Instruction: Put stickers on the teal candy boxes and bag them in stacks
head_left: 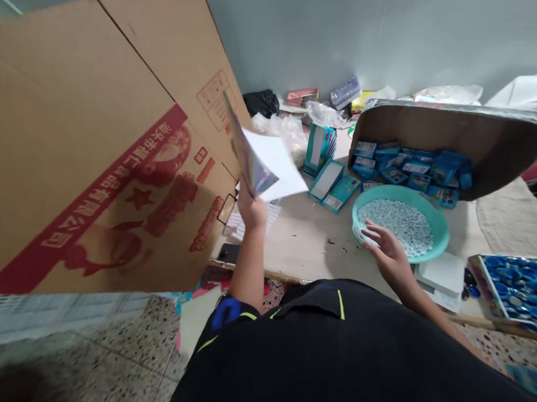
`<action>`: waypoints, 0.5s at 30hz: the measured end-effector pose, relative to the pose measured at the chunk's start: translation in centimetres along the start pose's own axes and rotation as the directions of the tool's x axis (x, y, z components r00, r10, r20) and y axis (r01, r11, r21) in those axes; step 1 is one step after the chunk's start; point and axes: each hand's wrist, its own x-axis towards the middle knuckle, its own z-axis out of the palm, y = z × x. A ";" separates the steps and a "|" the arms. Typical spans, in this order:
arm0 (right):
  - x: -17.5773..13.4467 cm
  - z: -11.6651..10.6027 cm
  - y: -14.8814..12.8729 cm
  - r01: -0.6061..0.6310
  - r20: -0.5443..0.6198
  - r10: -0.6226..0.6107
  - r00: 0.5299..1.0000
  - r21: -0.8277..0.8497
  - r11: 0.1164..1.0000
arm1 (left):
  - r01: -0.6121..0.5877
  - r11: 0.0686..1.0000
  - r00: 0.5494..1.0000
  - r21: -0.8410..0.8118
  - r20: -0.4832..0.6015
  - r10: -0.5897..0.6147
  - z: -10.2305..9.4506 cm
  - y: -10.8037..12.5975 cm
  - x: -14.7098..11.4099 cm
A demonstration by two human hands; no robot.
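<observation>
My left hand (253, 211) is raised over the table's left part. Its fingers are closed on the lower edge of a booklet (277, 163) with a shiny cover and white pages fanned open. My right hand (388, 253) is at the near left rim of a turquoise basin (441, 231). Its fingers are stretched out and apart, and whether they touch the rim is hard to tell. Small white and pale blue pieces (397, 219) fill the basin. Beyond it, a tilted cardboard tray (492, 146) holds several blue packets (417, 167).
A large cardboard box (80, 116) rises on the left. Teal boxes (327, 178) and plastic bags (281, 129) lie near the wall. Right of the basin are a white scale-like device (442, 277) and a box of blue pieces (530, 285). A dark phone-like object (228, 253) lies at the table edge.
</observation>
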 end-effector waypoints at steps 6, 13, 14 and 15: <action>0.1 -0.5 3.2 -0.080 -0.007 0.080 0.997 -0.179 0.981 | -0.292 0.930 0.953 0.222 0.151 0.263 -1.9 -6.3 2.8; 2.9 -1.5 3.2 0.221 0.246 -0.079 0.966 -0.627 0.747 | -0.217 0.914 0.829 0.343 0.558 -0.013 1.9 -12.7 -4.0; 3.1 -1.4 3.4 0.247 0.285 -0.069 0.956 -0.656 0.714 | -0.200 0.912 0.815 0.358 0.577 -0.048 2.6 -13.3 -5.2; 3.2 -1.4 3.5 0.263 0.316 -0.053 0.947 -0.674 0.691 | -0.184 0.910 0.803 0.372 0.591 -0.079 3.3 -13.7 -6.4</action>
